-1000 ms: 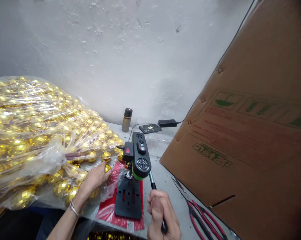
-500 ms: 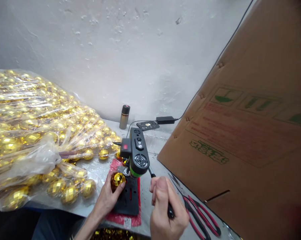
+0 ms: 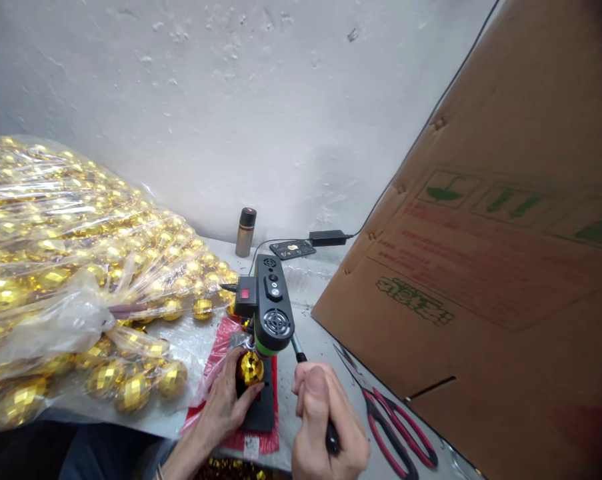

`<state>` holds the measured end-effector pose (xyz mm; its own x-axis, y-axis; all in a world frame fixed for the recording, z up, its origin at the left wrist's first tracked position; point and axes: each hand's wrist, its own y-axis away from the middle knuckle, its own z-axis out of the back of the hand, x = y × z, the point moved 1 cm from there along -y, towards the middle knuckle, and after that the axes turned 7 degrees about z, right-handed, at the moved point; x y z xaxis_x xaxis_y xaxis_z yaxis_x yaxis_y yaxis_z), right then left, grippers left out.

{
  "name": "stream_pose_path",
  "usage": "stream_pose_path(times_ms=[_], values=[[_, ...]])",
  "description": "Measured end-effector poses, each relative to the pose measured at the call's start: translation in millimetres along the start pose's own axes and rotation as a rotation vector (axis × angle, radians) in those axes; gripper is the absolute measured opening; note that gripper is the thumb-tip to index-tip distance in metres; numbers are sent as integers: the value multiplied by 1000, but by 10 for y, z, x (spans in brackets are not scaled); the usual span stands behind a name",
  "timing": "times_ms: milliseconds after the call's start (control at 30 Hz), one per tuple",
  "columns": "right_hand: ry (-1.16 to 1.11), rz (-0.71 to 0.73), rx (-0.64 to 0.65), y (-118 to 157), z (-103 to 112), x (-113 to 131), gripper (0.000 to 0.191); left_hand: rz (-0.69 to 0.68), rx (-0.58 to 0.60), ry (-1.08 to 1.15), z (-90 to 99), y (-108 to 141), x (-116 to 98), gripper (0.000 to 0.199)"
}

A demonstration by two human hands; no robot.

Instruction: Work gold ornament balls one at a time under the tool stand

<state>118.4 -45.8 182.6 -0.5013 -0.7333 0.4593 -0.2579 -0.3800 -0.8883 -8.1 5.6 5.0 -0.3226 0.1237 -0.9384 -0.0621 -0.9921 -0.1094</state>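
A shiny gold mirror ball [image 3: 251,369] sits under the head of a small black bench drill press [image 3: 273,297]. My left hand [image 3: 223,403] holds it there, with fingers on its left side and the thumb in front, over the black base plate [image 3: 261,417]. Whether a bit touches the ball is hidden by the press head. My right hand [image 3: 325,420] is wrapped round the black lever handle [image 3: 333,440] at the right of the press. Red plastic film [image 3: 215,363] lies beneath the base.
A clear bag of gold balls [image 3: 71,220] fills the left, with loose gold balls [image 3: 133,392] in front. Red-handled scissors [image 3: 381,417] lie at right beside a tall cardboard box [image 3: 461,267]. Behind the press are a bottle [image 3: 245,232], a phone [image 3: 292,249] and a power adapter [image 3: 328,238].
My left hand has moved right with the gold ball, bringing it under the press head. The right hand stays on the lever. The view has shifted slightly.
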Motion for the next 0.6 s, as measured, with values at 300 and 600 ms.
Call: stream_pose_path(times_ms=[300,600], values=[[-7,28,-23,18,-17,8,32,-194,39,-164,97,97,177,60],[0,12,0,66,8,23,32,-132,60,-250,62,43,-115,52]])
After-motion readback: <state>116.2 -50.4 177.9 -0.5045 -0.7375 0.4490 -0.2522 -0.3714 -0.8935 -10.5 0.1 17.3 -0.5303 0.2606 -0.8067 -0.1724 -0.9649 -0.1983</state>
